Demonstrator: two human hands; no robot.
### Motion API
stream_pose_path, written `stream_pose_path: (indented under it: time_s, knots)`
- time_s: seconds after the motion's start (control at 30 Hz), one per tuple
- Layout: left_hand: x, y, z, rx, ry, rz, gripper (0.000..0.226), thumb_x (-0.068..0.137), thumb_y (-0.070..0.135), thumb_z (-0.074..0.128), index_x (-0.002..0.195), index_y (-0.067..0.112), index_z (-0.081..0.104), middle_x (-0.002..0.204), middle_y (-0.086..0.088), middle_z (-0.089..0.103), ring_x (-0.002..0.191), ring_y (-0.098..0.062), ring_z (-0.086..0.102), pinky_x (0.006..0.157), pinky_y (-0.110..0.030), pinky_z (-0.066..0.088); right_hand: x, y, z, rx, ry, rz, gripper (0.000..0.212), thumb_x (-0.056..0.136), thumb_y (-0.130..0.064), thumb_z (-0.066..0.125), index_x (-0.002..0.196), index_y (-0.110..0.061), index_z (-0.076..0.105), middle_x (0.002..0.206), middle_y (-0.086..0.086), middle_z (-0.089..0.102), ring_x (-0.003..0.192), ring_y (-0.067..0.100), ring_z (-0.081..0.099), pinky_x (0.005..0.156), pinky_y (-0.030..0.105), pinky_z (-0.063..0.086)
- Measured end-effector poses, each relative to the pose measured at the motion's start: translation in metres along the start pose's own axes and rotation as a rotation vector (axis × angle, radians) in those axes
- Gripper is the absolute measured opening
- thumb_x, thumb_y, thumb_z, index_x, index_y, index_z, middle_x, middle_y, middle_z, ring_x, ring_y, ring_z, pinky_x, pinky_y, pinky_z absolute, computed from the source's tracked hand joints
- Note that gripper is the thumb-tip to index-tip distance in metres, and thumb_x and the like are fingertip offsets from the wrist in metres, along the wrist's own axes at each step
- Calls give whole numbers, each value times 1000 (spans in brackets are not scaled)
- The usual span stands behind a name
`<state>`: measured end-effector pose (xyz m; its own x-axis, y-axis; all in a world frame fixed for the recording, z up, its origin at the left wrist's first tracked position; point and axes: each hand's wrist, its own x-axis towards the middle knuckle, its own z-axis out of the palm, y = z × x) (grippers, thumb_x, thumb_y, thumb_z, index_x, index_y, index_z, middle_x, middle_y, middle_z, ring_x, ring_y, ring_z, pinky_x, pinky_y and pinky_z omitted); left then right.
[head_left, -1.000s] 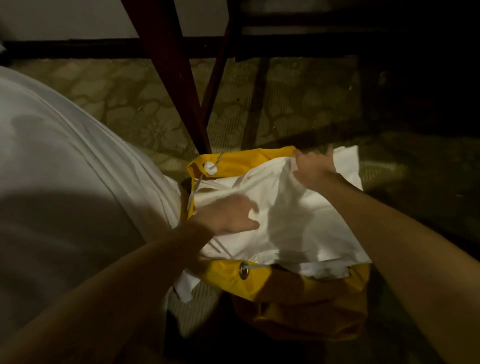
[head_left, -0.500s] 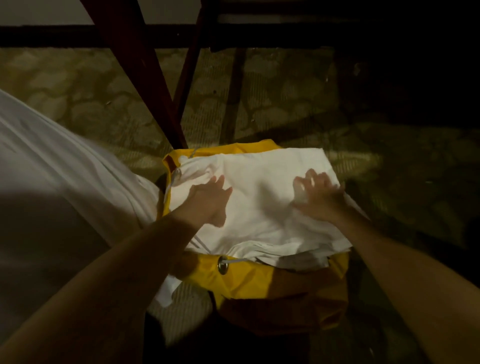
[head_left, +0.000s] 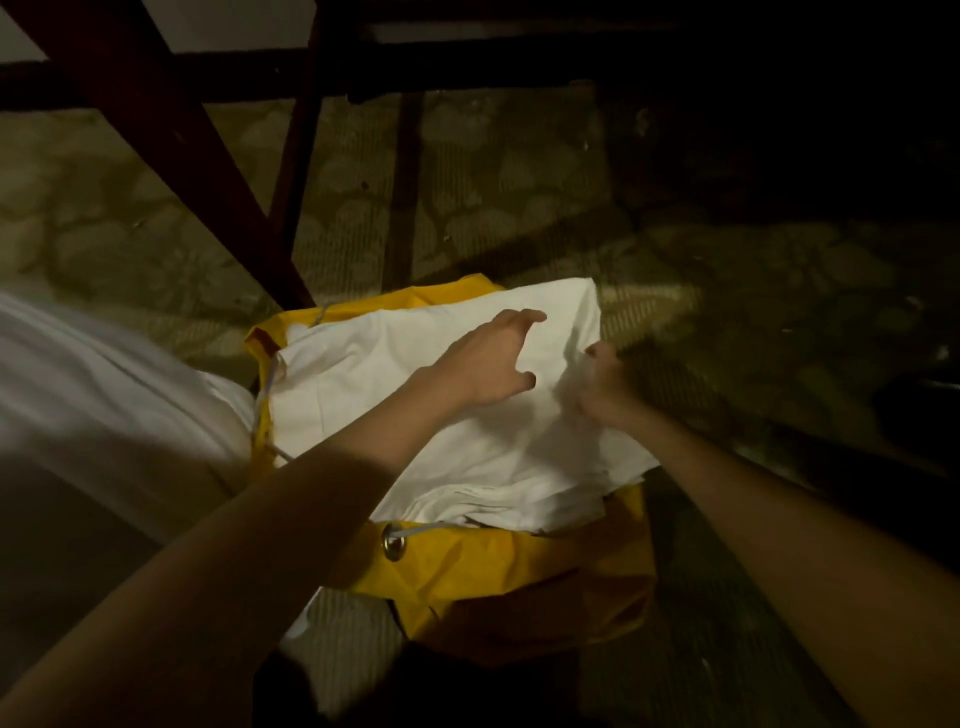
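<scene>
White folded cloth linen (head_left: 363, 374) sits in the mouth of the yellow drawstring fabric bag (head_left: 493, 566) on patterned carpet (head_left: 519, 182); right hand (head_left: 605, 387) pinches its 3 o'clock edge, left hand (head_left: 488, 358) arches spread fingers over the 1 o'clock corner, probably to tuck the overhang in.

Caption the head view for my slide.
The left hand reaches over white linen that the right hand grips in a yellow bag.

A single head-worn camera looked forward and steeply down from close above the yellow drawstring bag (head_left: 483, 566), which sat at mid-frame with white linen (head_left: 363, 395) heaped in its mouth. Beyond the bag the wide view took in patterned carpet (head_left: 493, 182) and dark wooden furniture legs (head_left: 156, 130); left of the bag, a white sheet (head_left: 104, 405) crowded the edge.
</scene>
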<state>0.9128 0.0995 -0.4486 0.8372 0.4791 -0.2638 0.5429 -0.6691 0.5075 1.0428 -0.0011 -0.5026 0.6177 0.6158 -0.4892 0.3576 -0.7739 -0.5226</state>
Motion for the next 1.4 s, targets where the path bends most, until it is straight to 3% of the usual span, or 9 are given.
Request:
stream_pose_path:
  time_s: [0.13, 0.23, 0.6, 0.7, 0.8, 0.93, 1.1, 1.2, 1.4]
  knots:
    - [5, 4, 0, 23, -32, 15, 76, 84, 14, 65, 149, 19, 26, 150, -8, 31, 125, -28, 48, 100, -40, 44, 6, -5, -10, -104, -78, 66, 59, 94, -13, 58, 142, 5, 29, 139, 21, 40, 132, 35, 39, 106, 35, 37]
    - [5, 2, 5, 38, -74, 37, 79, 82, 10, 65, 149, 21, 25, 152, -7, 29, 128, -28, 47, 99, -41, 45, 8, -6, -20, -63, -198, 148, 53, 96, -22, 55, 138, 5, 37, 111, 15, 51, 116, 31, 50, 87, 27, 44]
    - [1, 18, -1, 748, -150, 325, 95, 84, 14, 58, 152, 34, -5, 160, 6, -17, 146, -25, -20, 116, -54, -4, -51, -32, -3, -147, -146, -37, 68, 92, -32, 61, 144, -2, 27, 148, 16, 34, 136, 29, 35, 106, 33, 32]
    - [6, 13, -3, 884, -132, 556, 89, 72, 30, 71, 150, 32, 28, 162, -1, 2, 148, -33, -5, 116, -56, 3, -81, -37, 6, -143, -220, -174, 31, 90, -23, 62, 116, -11, 50, 128, 16, 54, 117, 29, 54, 86, 30, 42]
    - [13, 11, -5, 1123, -149, 655, 55, 61, 44, 74, 116, 36, 68, 150, 1, 41, 141, -33, 30, 112, -57, 18, -88, -39, 12, -125, -319, -298, 43, 86, -17, 64, 123, -6, 45, 114, 18, 58, 105, 32, 59, 74, 32, 47]
    - [10, -5, 2, 1138, -283, 447, 50, 89, 45, 49, 138, 33, 45, 158, 4, 21, 149, -26, -5, 113, -59, -8, -80, -36, 8, -185, -314, -313, 63, 81, -43, 66, 131, -15, 41, 131, 12, 51, 127, 33, 44, 96, 39, 41]
    - [-28, -39, -6, 913, -214, 272, 60, 69, 44, 76, 122, 23, 60, 140, -7, 45, 141, -33, 29, 105, -56, 33, -50, -9, 6, -85, -377, -45, 131, 48, -90, 56, 153, -22, 15, 158, 3, 15, 146, 26, 16, 116, 40, 22]
    - [-36, -53, 1, 837, -159, 233, 65, 52, 43, 86, 109, 21, 66, 127, -8, 55, 130, -36, 44, 96, -56, 43, -45, 2, 15, 197, -503, 115, 111, 72, -61, 72, 151, -7, 16, 153, 10, 24, 143, 22, 22, 113, 29, 20]
    - [-37, -32, 8, 916, -176, 107, 74, 79, 50, 66, 140, 19, 38, 150, -4, 22, 146, -31, 4, 114, -58, 3, -65, 1, 51, 221, -465, 76, 100, 81, -61, 62, 153, -13, 12, 157, 9, 21, 143, 26, 24, 115, 36, 24]
